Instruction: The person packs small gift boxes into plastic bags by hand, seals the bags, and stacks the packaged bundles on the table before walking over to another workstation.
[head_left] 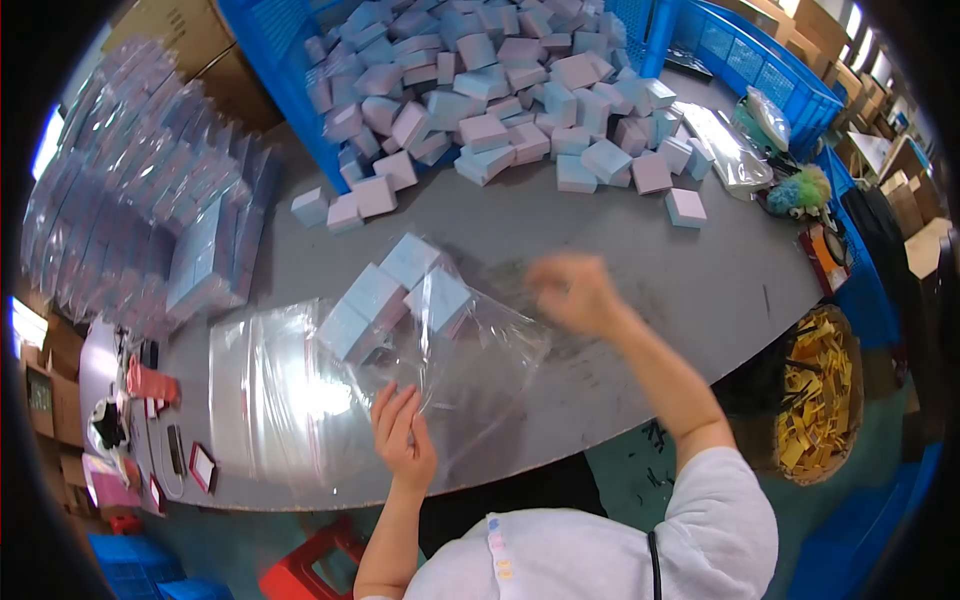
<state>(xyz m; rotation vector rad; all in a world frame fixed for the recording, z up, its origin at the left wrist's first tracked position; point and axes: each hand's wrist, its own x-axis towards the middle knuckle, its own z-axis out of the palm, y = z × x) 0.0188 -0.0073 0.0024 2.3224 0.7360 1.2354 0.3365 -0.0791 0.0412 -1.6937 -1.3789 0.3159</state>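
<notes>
Head view: four boxes in a clear bag, just beyond the left fingers

Four pale blue and pink boxes (375, 294) show inside one clear bag (500, 335) on the grey tabletop (690, 330). They lie just ahead of the left hand (405, 435), apart from its fingers, which are drawn close together with the film's near edge gripped against the thumb. The right hand (582, 292) is well to the right of the four boxes, past the bag's right side; its fingers look loosely curled but are blurred, so I cannot tell whether they hold anything.

One batch of flat clear bags (265, 400) lies left of the filled one, too overlapped to count. Beyond, one large heap of similar boxes (480, 90) spills from a blue crate (285, 90), too many to count. Four boxes sit at its left front edge, and one single box (686, 208) stands at the right. Wrapped packs (150, 200) pile up at far left, uncountable. One pinkish-red cup (152, 381) and one basket of yellow pieces (820, 400) flank the work.
</notes>
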